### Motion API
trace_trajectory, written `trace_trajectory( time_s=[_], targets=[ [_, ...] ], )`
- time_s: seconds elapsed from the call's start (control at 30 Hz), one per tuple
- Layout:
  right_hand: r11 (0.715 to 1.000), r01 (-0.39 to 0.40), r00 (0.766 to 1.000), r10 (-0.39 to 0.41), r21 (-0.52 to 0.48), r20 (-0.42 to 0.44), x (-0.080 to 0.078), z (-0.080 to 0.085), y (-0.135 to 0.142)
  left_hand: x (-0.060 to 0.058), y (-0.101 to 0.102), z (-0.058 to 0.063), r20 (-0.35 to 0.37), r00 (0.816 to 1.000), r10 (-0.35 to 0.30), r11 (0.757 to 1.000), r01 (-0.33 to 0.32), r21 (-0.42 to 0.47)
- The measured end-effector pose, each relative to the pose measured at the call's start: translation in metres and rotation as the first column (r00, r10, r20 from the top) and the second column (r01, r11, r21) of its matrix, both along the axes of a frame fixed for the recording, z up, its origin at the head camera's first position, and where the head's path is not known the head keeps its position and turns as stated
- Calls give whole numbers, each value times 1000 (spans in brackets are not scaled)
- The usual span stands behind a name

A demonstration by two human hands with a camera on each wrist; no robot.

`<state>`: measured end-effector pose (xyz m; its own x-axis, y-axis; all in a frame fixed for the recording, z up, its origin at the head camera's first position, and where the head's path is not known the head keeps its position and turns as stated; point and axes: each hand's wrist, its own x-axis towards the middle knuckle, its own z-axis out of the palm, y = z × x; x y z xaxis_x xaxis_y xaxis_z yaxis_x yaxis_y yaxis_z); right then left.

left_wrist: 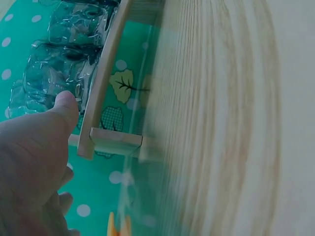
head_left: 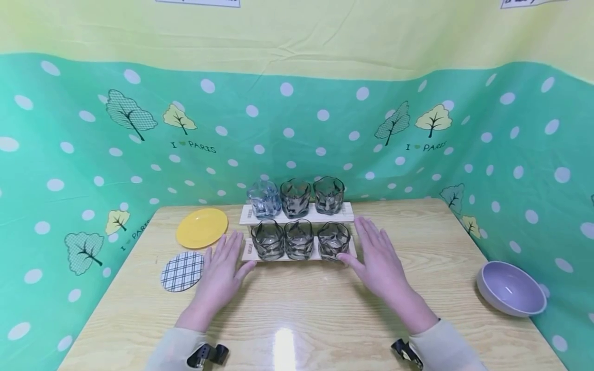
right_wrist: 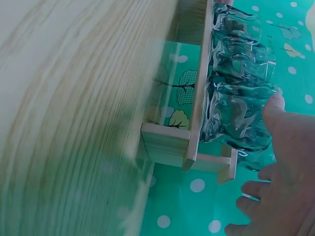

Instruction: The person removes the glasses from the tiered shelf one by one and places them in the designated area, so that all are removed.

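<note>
Six glasses (head_left: pixel 299 240) already stand on the rack (head_left: pixel 348 213) mid-frame; little seems left. Your left hand (head_left: pixel 221 273) and right hand (head_left: pixel 382 264) flank it, fingers extended, gripping nothing.

Patterned cloth (head_left: pixel 297 136) enclosed the table (head_left: pixel 334 309) at back and sides — green with white dots (head_left: pixel 286 89), small trees (head_left: pixel 127 109) and PARIS lettering (head_left: pixel 202 148), a pale yellow band (head_left: pixel 325 44) above; the tabletop was light wood-grain; a bright reflection (head_left: pixel 284 348) gleamed on it.

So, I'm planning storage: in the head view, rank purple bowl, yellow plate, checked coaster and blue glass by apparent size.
1. Purple bowl
2. Yellow plate
3. Checked coaster, blue glass: too alike to rank
</note>
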<state>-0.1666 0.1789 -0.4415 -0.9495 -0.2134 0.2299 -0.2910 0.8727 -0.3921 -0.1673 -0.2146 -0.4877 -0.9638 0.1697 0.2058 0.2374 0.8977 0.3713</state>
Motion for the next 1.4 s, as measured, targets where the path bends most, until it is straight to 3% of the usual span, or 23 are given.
trace_trajectory(
  time_s=[0.47,1.03,1.4],
  targets=[
    [976,-10,997,27,-217,72,-1,-4,-13,-1,8,-16,17,1000,-15,984,12,175],
    [939,3,986,54,-345,157,-8,-7,-20,-5,8,-29,65,997,-34,937,9,348],
    [890,-14,983,97,-456,158,-18,-15,-20,-6,8,-37,64,997,-32,928,6,371]
  ],
)
